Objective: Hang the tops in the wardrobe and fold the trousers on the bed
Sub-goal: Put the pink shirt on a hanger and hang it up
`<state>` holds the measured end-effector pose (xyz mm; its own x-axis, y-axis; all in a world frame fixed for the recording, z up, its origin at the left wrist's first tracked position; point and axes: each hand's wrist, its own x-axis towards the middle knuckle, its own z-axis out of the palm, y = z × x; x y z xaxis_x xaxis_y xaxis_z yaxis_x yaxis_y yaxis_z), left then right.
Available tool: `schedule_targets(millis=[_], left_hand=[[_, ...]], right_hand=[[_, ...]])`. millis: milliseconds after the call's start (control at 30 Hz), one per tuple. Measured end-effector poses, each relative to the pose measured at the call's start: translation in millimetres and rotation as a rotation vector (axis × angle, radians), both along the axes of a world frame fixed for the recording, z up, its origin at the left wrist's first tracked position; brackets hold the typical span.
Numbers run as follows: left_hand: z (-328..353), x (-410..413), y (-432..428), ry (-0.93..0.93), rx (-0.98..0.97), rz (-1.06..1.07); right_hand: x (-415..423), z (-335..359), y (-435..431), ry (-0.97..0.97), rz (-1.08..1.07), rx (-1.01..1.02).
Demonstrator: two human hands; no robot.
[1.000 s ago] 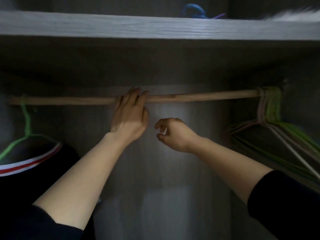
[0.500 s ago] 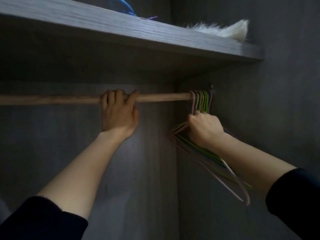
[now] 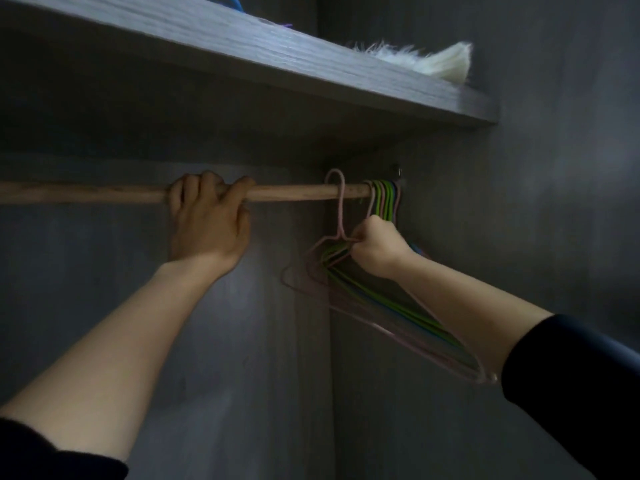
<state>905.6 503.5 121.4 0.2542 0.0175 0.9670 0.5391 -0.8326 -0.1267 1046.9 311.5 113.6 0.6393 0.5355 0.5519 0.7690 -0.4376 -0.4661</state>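
Observation:
Inside the wardrobe a wooden rail (image 3: 294, 192) runs across under a grey shelf. My left hand (image 3: 207, 220) grips the rail near its middle. At the rail's right end hangs a bunch of empty wire hangers (image 3: 384, 199), green, pink and blue. One pink hanger (image 3: 341, 209) stands apart from the bunch, a little to the left, its hook over the rail. My right hand (image 3: 375, 251) pinches this pink hanger at the base of its neck. No tops or trousers are in sight.
The grey shelf (image 3: 311, 74) overhangs the rail, with a white furry thing (image 3: 429, 58) and a bit of blue cord (image 3: 230, 1) on top. The wardrobe's right side wall (image 3: 519, 220) is close behind the hangers. The back panel (image 3: 138, 289) is bare.
The view has swung right and the hung dark top has left the frame. My right hand reached the hanger bunch and drew one pink hanger leftward from it. My left hand stays on the rail.

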Motion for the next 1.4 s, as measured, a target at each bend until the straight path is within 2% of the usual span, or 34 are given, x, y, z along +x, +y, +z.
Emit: schedule_targets(millis=[167,300,367,433,533,733,933,1267,1400], left_hand=[[3,-4,0,0.049,-0.034,-0.006],[3,-8,-3,0.088,-0.048,-0.021],[5,-11,-5,0.136,-0.088,-0.023],[5,-14,-13,0.167,-0.152,-0.053],[-9,-15,-32,0.160,-0.239,-0.168],[-99,-5,-86,0.216,-0.393,-0.543],[-171,0,-167,0.285,-0.683,-0.796],[-265,-12,-369,0.423,-0.584,-1.080],[-306,-14,-490,0.573,-0.680,-1.139]], right_hand=[[-9,-1,15,0.051,0.077,0.159],[-25,-1,16,0.011,0.070,0.273],[-34,-3,12,0.071,0.079,0.305],[-43,-9,4,0.212,0.095,0.325],[-57,-28,-12,0.354,0.086,0.337],[-86,-84,-62,0.444,-0.053,0.300],[-120,-142,-157,0.419,-0.224,0.188],[-157,-223,-375,0.610,-0.339,0.117],[-176,-257,-500,0.676,-0.440,0.093]])
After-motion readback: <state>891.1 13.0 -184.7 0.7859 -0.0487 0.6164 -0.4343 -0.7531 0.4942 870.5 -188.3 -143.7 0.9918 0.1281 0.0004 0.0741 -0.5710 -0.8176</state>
